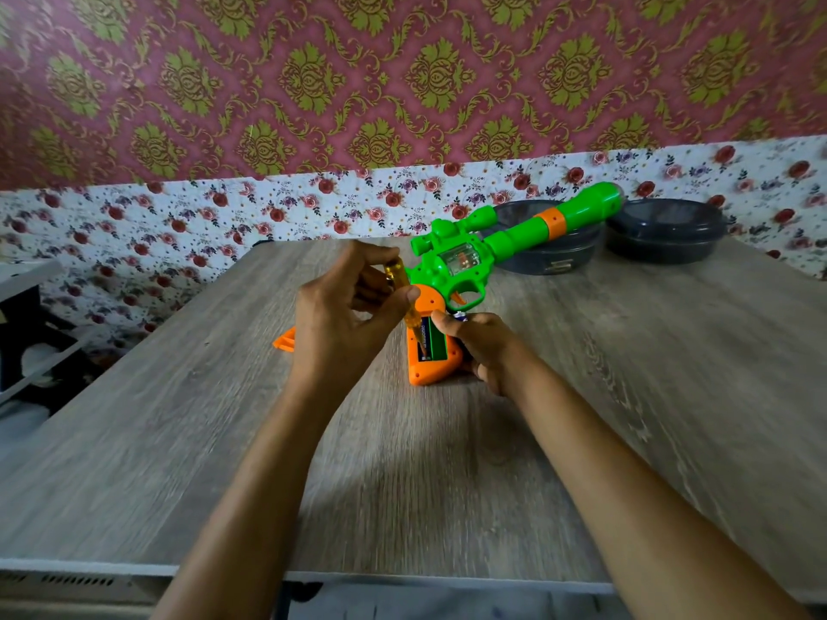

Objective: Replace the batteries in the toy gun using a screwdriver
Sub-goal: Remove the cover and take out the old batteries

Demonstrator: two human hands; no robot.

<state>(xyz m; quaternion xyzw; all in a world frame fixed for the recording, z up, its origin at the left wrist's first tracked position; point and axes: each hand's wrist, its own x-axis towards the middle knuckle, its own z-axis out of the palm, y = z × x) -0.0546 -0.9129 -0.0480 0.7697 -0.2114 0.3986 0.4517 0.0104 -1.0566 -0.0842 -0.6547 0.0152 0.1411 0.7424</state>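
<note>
A green toy gun (474, 257) with an orange grip (425, 369) lies on the wooden table (447, 463), barrel pointing to the far right. The grip's battery compartment is uncovered and a battery (428, 342) sits in it. My left hand (344, 315) grips a yellow-handled screwdriver (396, 275), whose tip points down into the compartment. My right hand (483, 346) holds the right side of the grip, and a second battery's end (460, 317) peeks out above its fingers. An orange cover piece (284, 341) lies on the table behind my left wrist.
Two dark round containers (667, 230) (559, 257) stand at the back right of the table, the gun's barrel over the nearer one. A patterned wall rises behind. A white shelf unit (27, 333) is off the table's left edge.
</note>
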